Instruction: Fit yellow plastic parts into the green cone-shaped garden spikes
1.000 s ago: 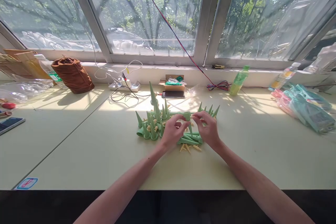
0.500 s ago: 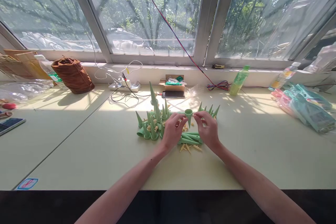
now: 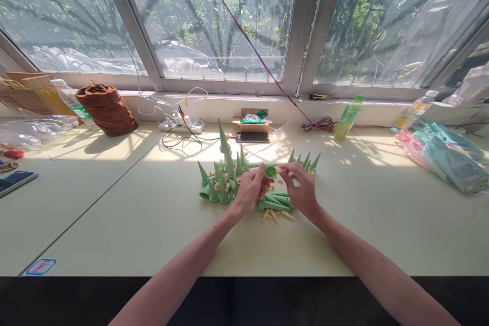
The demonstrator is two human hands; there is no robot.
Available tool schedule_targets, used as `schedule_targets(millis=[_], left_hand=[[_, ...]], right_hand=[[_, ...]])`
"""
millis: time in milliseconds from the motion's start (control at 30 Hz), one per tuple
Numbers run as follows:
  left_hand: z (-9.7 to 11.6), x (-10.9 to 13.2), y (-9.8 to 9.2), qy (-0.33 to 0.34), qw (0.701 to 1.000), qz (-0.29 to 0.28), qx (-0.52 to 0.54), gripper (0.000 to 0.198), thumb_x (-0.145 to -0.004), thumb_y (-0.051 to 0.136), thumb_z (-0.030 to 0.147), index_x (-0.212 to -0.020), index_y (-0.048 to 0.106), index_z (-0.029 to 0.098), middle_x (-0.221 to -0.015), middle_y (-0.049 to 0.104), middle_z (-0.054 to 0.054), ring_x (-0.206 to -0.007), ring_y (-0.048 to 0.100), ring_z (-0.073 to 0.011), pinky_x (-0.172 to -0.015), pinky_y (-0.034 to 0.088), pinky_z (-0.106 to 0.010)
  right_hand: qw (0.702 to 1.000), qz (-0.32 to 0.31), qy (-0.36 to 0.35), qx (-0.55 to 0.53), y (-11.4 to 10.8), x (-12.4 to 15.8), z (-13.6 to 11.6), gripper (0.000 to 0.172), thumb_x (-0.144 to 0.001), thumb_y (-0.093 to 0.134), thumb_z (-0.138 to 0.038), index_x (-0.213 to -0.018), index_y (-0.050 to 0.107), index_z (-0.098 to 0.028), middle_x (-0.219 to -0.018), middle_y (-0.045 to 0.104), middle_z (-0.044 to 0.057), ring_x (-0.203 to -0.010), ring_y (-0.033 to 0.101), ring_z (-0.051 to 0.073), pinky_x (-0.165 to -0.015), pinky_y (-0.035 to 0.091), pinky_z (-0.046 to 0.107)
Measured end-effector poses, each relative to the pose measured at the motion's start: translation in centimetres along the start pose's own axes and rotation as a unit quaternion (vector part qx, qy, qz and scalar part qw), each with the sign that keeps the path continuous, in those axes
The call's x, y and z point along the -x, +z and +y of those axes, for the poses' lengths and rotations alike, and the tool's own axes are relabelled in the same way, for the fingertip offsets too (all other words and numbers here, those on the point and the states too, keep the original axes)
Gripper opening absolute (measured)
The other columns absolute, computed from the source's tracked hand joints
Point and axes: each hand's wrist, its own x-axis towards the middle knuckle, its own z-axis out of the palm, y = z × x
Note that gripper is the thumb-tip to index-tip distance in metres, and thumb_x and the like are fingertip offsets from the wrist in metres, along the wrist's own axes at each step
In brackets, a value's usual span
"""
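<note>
My left hand (image 3: 250, 191) is closed around a green hollow plastic cone (image 3: 271, 171), its open round end tilted up toward me. Close to the cone's rim, my right hand (image 3: 302, 187) pinches a small pale piece (image 3: 280, 170), mostly hidden by the fingertips. To the left stand several green cones (image 3: 224, 193), point up, some stacked into a taller column (image 3: 222, 137). More green cones (image 3: 275, 201) lie on their sides below my hands, with pale yellow pointed pieces (image 3: 272, 215) in front. Further upright cones (image 3: 305, 159) show behind my right hand.
Behind the cones are a small open box (image 3: 254, 121), a dark phone (image 3: 252, 137) and a power strip (image 3: 181, 125) with cables. A brown bag (image 3: 107, 109) stands left. A green bottle (image 3: 348, 117) and plastic-wrapped packs (image 3: 443, 155) are on the right of the table (image 3: 153, 234).
The cone has turned from point down to open end facing me, moving slightly left and down. My left fingers now wrap further around it; my right hand stays by its rim.
</note>
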Motion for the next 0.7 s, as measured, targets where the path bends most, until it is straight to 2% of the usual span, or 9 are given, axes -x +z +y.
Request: schedule_targets(millis=[300, 433, 600, 700], left_hand=[[-0.39, -0.09, -0.30, 0.002, 0.999, -0.052, 0.014, 0.061, -0.088, 0.047, 0.066, -0.062, 0.057, 0.012, -0.041, 0.043, 0.001, -0.036, 0.035, -0.0057, -0.035, 0.022, -0.018], [-0.28, -0.08, -0.42, 0.005, 0.998, -0.066, 0.016, 0.052, -0.088, 0.052, 0.062, -0.067, 0.055, 0.014, -0.042, 0.043, 0.003, -0.036, 0.035, -0.0054, -0.035, 0.022, -0.018], [0.10, 0.00, -0.50, 0.021, 0.998, -0.065, 0.001, 0.042, -0.082, 0.064, 0.056, -0.087, 0.063, 0.014, -0.045, 0.041, 0.006, -0.039, 0.036, -0.0059, -0.037, 0.026, -0.018], [0.09, -0.02, -0.47, 0.039, 0.997, -0.071, -0.015, 0.044, -0.078, 0.070, 0.051, -0.100, 0.065, 0.014, -0.052, 0.047, 0.005, -0.042, 0.038, -0.0055, -0.038, 0.028, -0.017]], right_hand=[[0.999, 0.003, 0.033, -0.013, -0.30, -0.16, 0.20, 0.012, -0.094, 0.055, -0.026, -0.093, 0.067, -0.022, -0.088, 0.069, 0.003, -0.079, 0.064, 0.016, -0.064, 0.052, 0.027], [0.999, 0.003, 0.047, -0.013, -0.36, -0.22, 0.18, 0.013, -0.094, 0.056, -0.028, -0.092, 0.067, -0.022, -0.086, 0.068, 0.003, -0.078, 0.063, 0.016, -0.064, 0.052, 0.027], [0.998, 0.006, 0.054, -0.016, -0.44, -0.24, 0.31, 0.013, -0.093, 0.056, -0.029, -0.090, 0.066, -0.022, -0.084, 0.067, 0.003, -0.077, 0.062, 0.016, -0.063, 0.052, 0.027], [0.998, 0.001, 0.059, -0.016, -0.48, -0.28, 0.53, 0.013, -0.093, 0.055, -0.030, -0.089, 0.065, -0.022, -0.084, 0.067, 0.003, -0.077, 0.062, 0.017, -0.063, 0.053, 0.027]])
